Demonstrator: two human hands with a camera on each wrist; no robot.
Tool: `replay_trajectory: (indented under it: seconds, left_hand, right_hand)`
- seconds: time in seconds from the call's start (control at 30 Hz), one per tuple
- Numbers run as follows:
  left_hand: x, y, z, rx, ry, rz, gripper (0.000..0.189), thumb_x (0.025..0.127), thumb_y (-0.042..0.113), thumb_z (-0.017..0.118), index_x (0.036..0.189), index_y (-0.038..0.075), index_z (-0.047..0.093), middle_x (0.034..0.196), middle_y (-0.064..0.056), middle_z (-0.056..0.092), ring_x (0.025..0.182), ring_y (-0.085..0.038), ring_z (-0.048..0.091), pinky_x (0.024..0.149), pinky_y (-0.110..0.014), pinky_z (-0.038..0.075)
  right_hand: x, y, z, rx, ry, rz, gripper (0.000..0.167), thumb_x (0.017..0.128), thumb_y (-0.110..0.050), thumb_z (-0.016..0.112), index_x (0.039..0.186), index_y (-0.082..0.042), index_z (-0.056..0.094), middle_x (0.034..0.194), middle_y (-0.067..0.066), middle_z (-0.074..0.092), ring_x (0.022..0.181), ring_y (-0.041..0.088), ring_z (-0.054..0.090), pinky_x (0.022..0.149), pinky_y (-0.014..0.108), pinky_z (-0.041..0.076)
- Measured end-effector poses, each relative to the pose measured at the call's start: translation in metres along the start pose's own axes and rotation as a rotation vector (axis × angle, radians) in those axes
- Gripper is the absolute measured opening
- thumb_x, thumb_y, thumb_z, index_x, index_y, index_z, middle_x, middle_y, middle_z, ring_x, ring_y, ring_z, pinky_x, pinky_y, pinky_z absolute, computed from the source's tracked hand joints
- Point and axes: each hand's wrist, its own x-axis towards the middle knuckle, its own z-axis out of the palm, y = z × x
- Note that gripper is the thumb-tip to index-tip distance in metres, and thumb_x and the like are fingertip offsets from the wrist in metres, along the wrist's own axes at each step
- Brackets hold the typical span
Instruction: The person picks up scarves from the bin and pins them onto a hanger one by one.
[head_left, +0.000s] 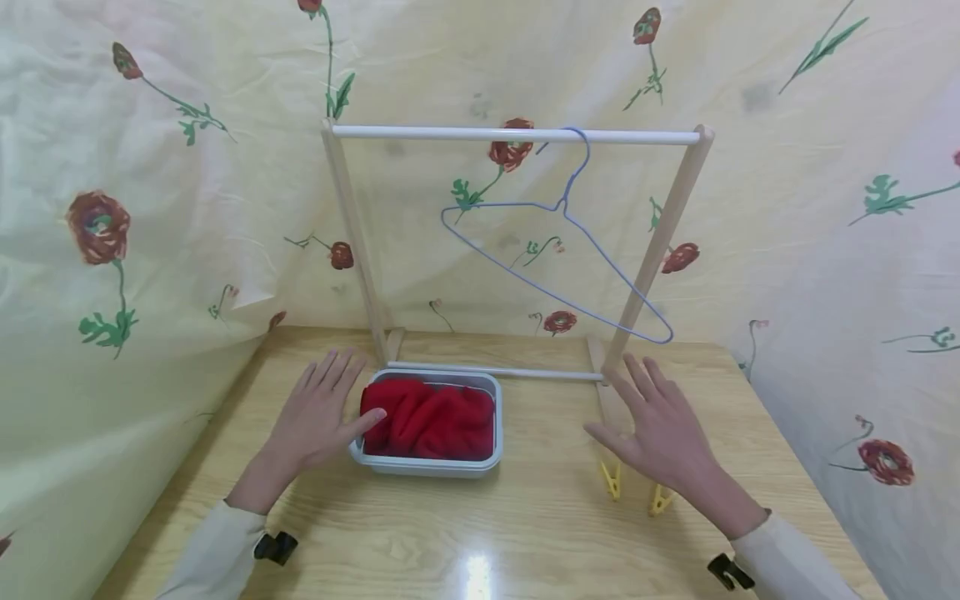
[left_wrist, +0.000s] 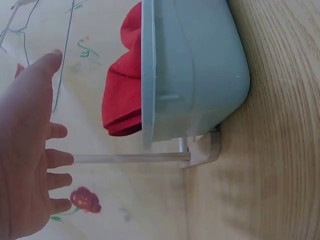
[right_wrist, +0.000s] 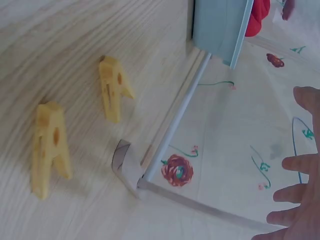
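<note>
A folded red cloth [head_left: 435,421] fills a grey-blue plastic tub [head_left: 427,469] on the table. My left hand [head_left: 318,412] is held over the tub's left side, fingers spread and grasping nothing; its thumb overlaps the cloth in the head view. On the right, my right hand [head_left: 660,425] hovers with spread fingers near the foot of a small rack, also holding nothing. Two yellow clothespins [right_wrist: 116,87] lie on the table below it. From the rack's white top bar [head_left: 450,133] a blue wire hanger [head_left: 525,279] hangs at a slant.
The rack has pale wooden posts [head_left: 356,242] and a lower white rod [head_left: 525,373] just behind the tub. The wood-grain table [head_left: 420,533] reaches back to a flower-printed cloth backdrop [head_left: 247,167], which also closes off both sides.
</note>
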Motion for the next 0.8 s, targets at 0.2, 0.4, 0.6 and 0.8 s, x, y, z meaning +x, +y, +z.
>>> replay_trajectory:
  seconds: [0.2, 0.4, 0.6, 0.8]
  left_hand:
    - [-0.002, -0.005, 0.002, -0.104, -0.003, -0.052, 0.091, 0.096, 0.064, 0.054, 0.159, 0.003, 0.031, 0.164, -0.021, 0.031, 0.151, -0.043, 0.025, 0.121, -0.06, 0.023]
    - [-0.006, -0.01, 0.01, -0.203, 0.043, -0.087, 0.089, 0.095, 0.063, 0.059, 0.158, 0.004, 0.035, 0.16, -0.02, 0.038, 0.148, -0.042, 0.034, 0.118, -0.06, 0.029]
    - [-0.014, -0.014, 0.017, -0.312, 0.057, -0.146, 0.084, 0.094, 0.06, 0.063, 0.156, 0.008, 0.04, 0.156, -0.016, 0.045, 0.142, -0.042, 0.042, 0.111, -0.065, 0.036]
    - [-0.02, -0.015, 0.026, -0.424, 0.021, -0.232, 0.082, 0.093, 0.061, 0.064, 0.155, 0.012, 0.042, 0.154, -0.017, 0.047, 0.141, -0.043, 0.042, 0.107, -0.07, 0.036]
  right_hand:
    - [0.015, -0.01, 0.005, 0.078, -0.055, -0.021, 0.087, 0.09, -0.056, 0.07, 0.155, -0.005, 0.043, 0.159, 0.029, 0.034, 0.145, 0.054, 0.03, 0.116, 0.061, 0.029]
    - [0.027, -0.02, 0.014, 0.149, -0.095, -0.017, 0.086, 0.089, -0.058, 0.07, 0.156, -0.01, 0.043, 0.164, 0.022, 0.029, 0.151, 0.046, 0.025, 0.117, 0.062, 0.029]
    - [0.035, -0.032, 0.024, 0.223, -0.102, -0.02, 0.084, 0.089, -0.059, 0.071, 0.156, -0.016, 0.043, 0.164, 0.018, 0.032, 0.152, 0.043, 0.026, 0.111, 0.068, 0.034]
    - [0.04, -0.047, 0.037, 0.282, -0.121, -0.05, 0.082, 0.09, -0.058, 0.07, 0.156, -0.017, 0.042, 0.163, 0.015, 0.036, 0.15, 0.042, 0.031, 0.106, 0.071, 0.038]
